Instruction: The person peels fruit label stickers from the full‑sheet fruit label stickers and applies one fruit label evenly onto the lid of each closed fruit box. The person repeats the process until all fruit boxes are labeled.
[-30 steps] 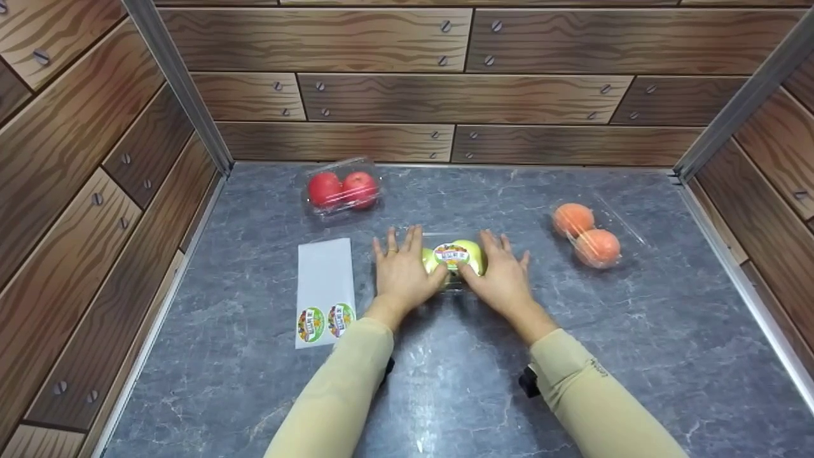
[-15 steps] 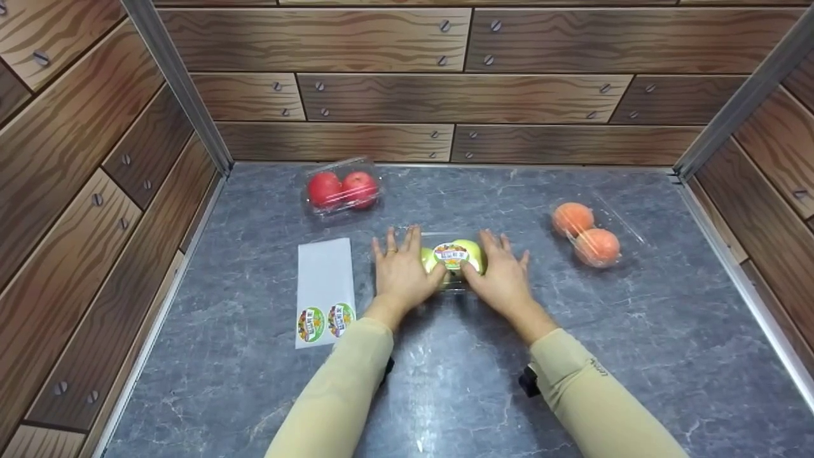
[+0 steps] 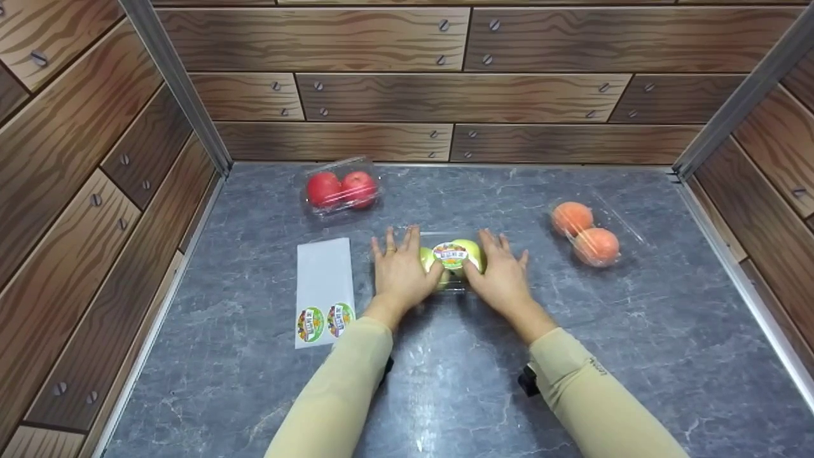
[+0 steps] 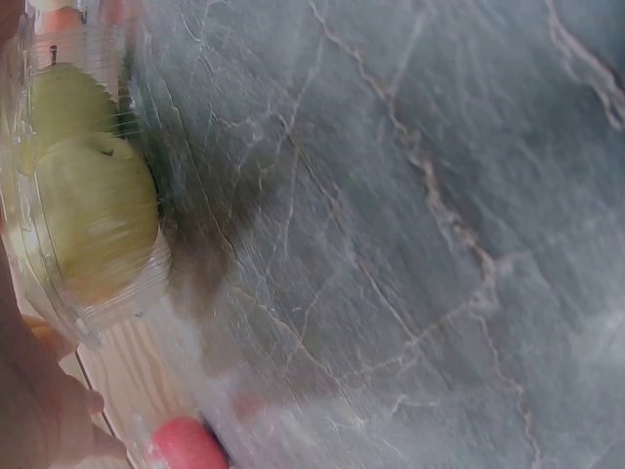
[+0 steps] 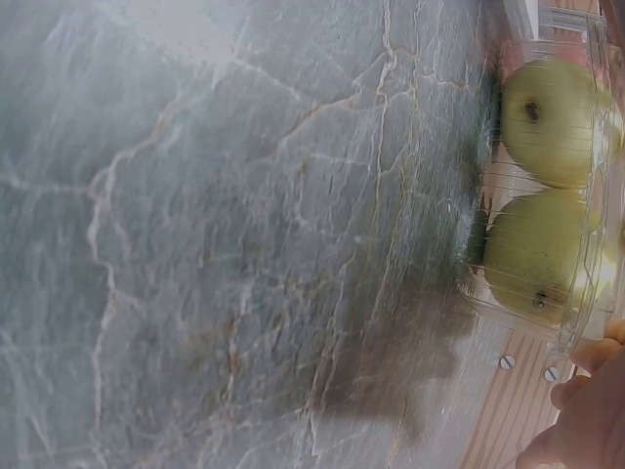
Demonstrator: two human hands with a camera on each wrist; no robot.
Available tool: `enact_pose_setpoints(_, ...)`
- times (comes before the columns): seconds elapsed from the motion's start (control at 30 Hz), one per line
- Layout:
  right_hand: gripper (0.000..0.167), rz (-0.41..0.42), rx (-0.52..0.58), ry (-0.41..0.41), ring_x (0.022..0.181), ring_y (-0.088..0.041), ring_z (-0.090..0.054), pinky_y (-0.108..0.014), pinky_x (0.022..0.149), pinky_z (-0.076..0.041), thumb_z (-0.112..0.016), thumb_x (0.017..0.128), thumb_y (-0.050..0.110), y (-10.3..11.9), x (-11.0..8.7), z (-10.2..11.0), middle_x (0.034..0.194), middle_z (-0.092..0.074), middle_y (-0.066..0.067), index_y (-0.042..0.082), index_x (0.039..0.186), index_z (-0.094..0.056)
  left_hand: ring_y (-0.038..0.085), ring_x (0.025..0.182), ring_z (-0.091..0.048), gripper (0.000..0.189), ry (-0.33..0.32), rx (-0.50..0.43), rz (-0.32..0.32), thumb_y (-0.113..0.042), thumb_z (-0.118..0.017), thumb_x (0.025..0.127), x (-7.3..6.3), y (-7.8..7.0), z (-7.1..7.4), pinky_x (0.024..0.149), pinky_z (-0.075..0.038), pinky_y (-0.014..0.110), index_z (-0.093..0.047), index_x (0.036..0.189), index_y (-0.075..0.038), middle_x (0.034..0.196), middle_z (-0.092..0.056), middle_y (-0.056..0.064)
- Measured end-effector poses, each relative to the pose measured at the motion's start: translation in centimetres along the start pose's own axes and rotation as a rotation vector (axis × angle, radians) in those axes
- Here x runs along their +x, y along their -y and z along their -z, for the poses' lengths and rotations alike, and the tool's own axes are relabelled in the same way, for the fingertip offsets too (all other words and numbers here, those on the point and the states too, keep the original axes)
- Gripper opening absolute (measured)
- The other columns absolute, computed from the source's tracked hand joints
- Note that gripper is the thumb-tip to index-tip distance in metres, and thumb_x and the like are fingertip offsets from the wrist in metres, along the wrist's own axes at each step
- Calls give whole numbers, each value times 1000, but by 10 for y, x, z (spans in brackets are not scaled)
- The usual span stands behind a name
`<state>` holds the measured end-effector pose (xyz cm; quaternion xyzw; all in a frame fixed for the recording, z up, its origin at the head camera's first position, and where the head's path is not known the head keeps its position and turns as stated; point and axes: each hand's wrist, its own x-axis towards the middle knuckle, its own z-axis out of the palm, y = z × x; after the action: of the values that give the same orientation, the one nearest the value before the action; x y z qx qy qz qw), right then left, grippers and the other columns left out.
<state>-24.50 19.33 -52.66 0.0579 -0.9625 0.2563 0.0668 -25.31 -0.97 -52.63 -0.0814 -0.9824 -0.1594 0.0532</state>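
Note:
A clear plastic clamshell box with two green apples in it sits at the middle of the table. On its lid is an oval, colourful fruit sticker. My left hand rests over the box's left end, fingers extended and spread, thumb at the sticker's lower left. Mirroring it, my right hand lies over the right end with its thumb at the sticker's lower right edge. Both wrist views show the apples through the box's side, with fingers up at the lid.
White backing paper with two similar stickers lies left of the hands. Behind it stands a clear box of two red apples. To the right is a clear box of two orange fruits. Wood-patterned walls enclose the marbled table.
Both hands stay on the box, and their thumbs shift only slightly at the sticker's lower edge. The other boxes and the paper stay where they were.

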Motion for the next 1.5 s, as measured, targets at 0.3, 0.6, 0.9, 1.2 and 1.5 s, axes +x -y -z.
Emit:
enact_pose_setpoints(0.3,67,-6,5,-10,154,-47,-33,-82,117,-11,-56,103,32,1,1,0,163,-43,-19,-2,159,-43,46,156,-28,81,-10,-15,10,-58,-45,102,0,0,0,126,-5,67,-37,165,-8,164,-45,7)
enact_pose_setpoints(0.6,67,-21,5,-19,151,-51,-36,-84,116,-9,-58,103,37,6,5,3,159,-48,-23,-3,155,-48,46,153,-35,79,-50,-55,46,-62,-47,101,3,-3,2,126,-8,68,-46,160,-9,157,-54,7)
enact_pose_setpoints(0.9,72,-58,-6,-37,148,-51,-41,-83,117,-5,-65,99,48,13,10,6,148,-59,-25,-3,149,-55,44,152,-39,79,-63,-33,87,-65,-49,98,8,-8,5,126,-6,68,-53,155,-11,147,-63,10)
enact_pose_setpoints(1.2,78,-78,-41,-28,148,-51,-41,-82,117,-1,-63,98,54,17,12,5,147,-59,-27,-4,150,-54,44,151,-41,79,-83,-24,101,-65,-54,95,9,-11,5,126,-7,69,-56,152,-10,140,-68,13)
enact_pose_setpoints(1.5,79,-83,-65,-33,148,-51,-41,-81,118,-1,-66,96,53,19,11,3,147,-59,-27,-4,150,-53,43,151,-41,83,-87,-9,97,-68,-54,95,8,-12,4,125,-7,69,-55,153,-9,146,-65,10)
